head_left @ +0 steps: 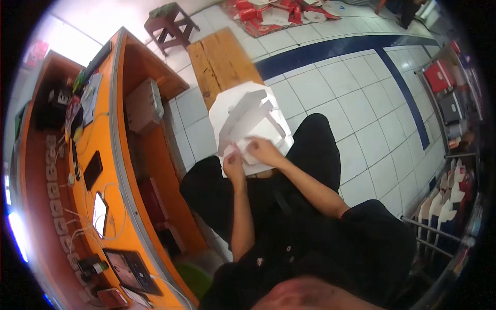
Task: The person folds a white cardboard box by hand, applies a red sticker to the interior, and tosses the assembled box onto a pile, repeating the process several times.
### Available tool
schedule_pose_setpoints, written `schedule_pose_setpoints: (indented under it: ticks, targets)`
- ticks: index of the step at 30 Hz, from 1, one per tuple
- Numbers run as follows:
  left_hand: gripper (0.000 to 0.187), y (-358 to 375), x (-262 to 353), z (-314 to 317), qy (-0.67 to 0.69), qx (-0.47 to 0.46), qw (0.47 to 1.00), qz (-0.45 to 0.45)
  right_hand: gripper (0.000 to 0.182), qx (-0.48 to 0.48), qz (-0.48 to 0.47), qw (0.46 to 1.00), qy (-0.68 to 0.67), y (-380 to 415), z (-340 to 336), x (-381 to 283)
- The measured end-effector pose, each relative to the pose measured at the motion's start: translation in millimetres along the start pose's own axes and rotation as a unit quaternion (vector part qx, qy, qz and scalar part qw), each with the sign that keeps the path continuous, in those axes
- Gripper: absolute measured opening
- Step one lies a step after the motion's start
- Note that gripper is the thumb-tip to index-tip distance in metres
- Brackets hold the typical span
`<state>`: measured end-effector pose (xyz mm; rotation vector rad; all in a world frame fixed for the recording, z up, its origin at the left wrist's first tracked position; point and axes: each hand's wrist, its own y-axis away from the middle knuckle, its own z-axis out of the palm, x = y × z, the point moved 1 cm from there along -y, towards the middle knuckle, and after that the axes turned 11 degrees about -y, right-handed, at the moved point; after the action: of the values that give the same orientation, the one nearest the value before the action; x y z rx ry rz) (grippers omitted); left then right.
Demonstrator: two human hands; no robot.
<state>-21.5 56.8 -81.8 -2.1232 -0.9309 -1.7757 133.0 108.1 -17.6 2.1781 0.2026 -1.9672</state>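
Observation:
A white cardboard piece [227, 111] with raised, partly folded flaps lies on the end of a wooden bench [222, 62], between my knees. My left hand [233, 164] is at its near left edge, fingers closed on the cardboard. Just to the right, my right hand [261, 151] bends its fingers around a near flap of the same piece. The two hands are close together, and their fingertips are slightly blurred.
An orange counter [116, 181] on the left holds phones, a tablet [133, 271] and cables. A stool [168, 28] stands beyond the bench. Red and white pieces [279, 14] lie on a mat at the top. Racks [439, 227] line the right side.

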Motion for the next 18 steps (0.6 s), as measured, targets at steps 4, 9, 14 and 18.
schedule_pose_setpoints:
  ticks: [4,9,14,18]
  targets:
    - [0.023,-4.5,8.7,-2.3,0.060,-0.021,0.997,-0.041,0.043,0.275,-0.100,0.938,0.187,-71.2,-63.5,32.7]
    - [0.031,-4.1,28.8,-4.4,0.092,-0.047,0.990,-0.097,0.037,0.137,0.044,0.978,0.149,-122.2,-96.7,43.3]
    - [0.031,20.7,52.3,-5.9,-0.125,0.104,0.984,0.080,0.028,0.149,0.017,0.974,0.169,-102.6,-83.1,21.2]
    - [0.031,44.7,91.2,13.9,-0.303,0.036,0.921,0.242,0.022,0.072,-0.006,0.992,0.100,-88.0,-77.8,16.3]
